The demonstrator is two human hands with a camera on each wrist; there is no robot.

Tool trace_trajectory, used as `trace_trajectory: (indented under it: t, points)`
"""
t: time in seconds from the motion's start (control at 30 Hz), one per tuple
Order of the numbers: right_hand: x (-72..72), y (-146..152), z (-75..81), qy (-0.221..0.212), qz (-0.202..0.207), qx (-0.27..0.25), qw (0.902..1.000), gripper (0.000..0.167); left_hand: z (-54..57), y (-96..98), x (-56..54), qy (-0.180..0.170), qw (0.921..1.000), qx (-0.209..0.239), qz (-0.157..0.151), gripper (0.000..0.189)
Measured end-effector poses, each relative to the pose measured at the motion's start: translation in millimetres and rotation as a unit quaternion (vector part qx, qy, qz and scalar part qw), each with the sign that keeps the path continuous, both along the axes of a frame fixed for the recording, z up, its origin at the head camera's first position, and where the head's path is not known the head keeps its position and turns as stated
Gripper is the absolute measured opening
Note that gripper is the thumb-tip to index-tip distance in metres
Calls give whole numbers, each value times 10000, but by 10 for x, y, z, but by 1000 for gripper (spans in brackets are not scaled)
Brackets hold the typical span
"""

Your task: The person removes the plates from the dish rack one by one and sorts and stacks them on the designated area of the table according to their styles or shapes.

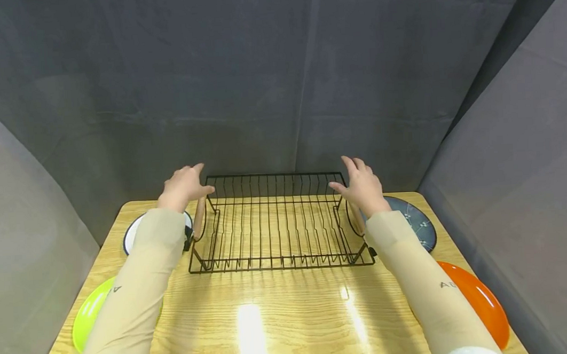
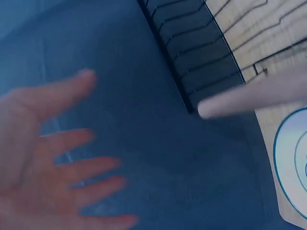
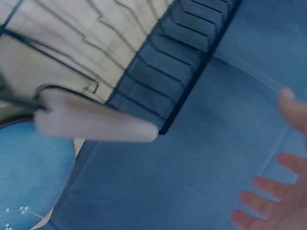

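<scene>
A black wire dish rack (image 1: 280, 261) stands on the wooden table, with a pale wooden handle on each side. Near its left side, my left hand (image 1: 183, 186) is held up with fingers spread, and it holds nothing. My right hand (image 1: 362, 186) is raised by the rack's right side, thumb apart from the fingers, also holding nothing. In the left wrist view the left handle (image 2: 249, 98) lies apart from the spread fingers (image 2: 96, 189). The right wrist view shows the right handle (image 3: 96, 120) well away from the right hand (image 3: 283, 191).
A white plate with a dark rim (image 1: 131, 234) and a lime green plate (image 1: 86, 315) lie at the left, partly behind the left sleeve. On the right are a dark blue patterned plate (image 1: 418, 223) and an orange plate (image 1: 485, 305). Grey cloth (image 1: 260, 92) hangs behind the table.
</scene>
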State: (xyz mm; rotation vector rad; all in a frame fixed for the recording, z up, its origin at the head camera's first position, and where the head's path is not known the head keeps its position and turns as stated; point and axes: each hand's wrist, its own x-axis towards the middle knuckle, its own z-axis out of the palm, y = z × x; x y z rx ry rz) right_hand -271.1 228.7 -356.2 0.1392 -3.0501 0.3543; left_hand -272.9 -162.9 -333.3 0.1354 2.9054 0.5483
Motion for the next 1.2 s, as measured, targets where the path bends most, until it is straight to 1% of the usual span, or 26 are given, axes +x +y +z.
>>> trace_trajectory:
  t: [0.07,0.13,0.2,0.27,0.43,0.53,0.6,0.67,0.73,0.83,0.93,1.1,1.2]
  points:
    - [-39,-59,26,286,146,48,9995,83,4,121,-60,333,9993,-88,-130,81]
    - [-67,-113,10,364,221,86,9991,85,-41,224,-91,675,9973,-211,-201,86]
    - [-85,-156,-44,345,237,125,9990,86,-119,309,-104,898,9951,-348,-244,87]
    - [-89,-184,-121,306,265,118,9991,86,-222,383,-98,1015,9934,-456,-289,87]
    - [-79,-224,-330,171,313,155,9992,86,-518,521,-50,1078,9898,-841,-405,86]
    - [-57,-248,-435,21,313,179,9993,85,-675,579,-16,957,9891,-1018,-474,85]
    - [-39,-265,-495,-67,312,207,9993,84,-767,610,3,890,9879,-1169,-499,85]
    - [-21,-284,-546,-150,339,228,9991,84,-841,635,26,825,9880,-1198,-520,85]
    - [-7,-301,-598,-184,377,245,9988,83,-909,650,47,834,9867,-1302,-509,85]
    - [15,-319,-666,-249,435,256,9984,82,-971,666,81,813,9863,-1343,-509,85]
    - [26,-324,-711,-277,442,282,9982,82,-1001,674,96,840,9861,-1338,-513,85]
    - [29,-328,-715,-256,394,254,9986,81,-986,671,88,963,9864,-1247,-464,86]
    - [32,-329,-700,-245,396,160,9988,81,-965,667,78,952,9870,-1216,-440,86]
